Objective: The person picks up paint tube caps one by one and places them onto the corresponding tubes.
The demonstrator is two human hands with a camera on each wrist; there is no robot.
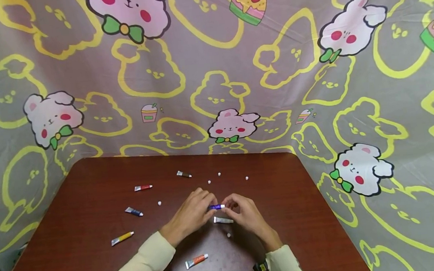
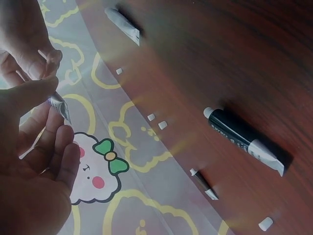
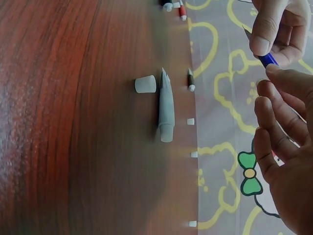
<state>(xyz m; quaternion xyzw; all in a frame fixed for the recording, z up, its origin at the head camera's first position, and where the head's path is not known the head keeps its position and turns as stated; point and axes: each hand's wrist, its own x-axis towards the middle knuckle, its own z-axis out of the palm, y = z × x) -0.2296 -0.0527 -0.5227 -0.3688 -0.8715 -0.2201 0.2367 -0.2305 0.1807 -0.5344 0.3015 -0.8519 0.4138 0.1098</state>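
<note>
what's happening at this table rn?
A person is handling a small blue tube above the table: the left hand grips its body, and the right hand pinches the white end. Six other tubes lie spread over the tabletop, the gray one nearest the hands, along with five loose white caps.

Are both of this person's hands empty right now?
No, the left fingers pinch a small bright blue tube, with the right fingers at its white end.
</note>
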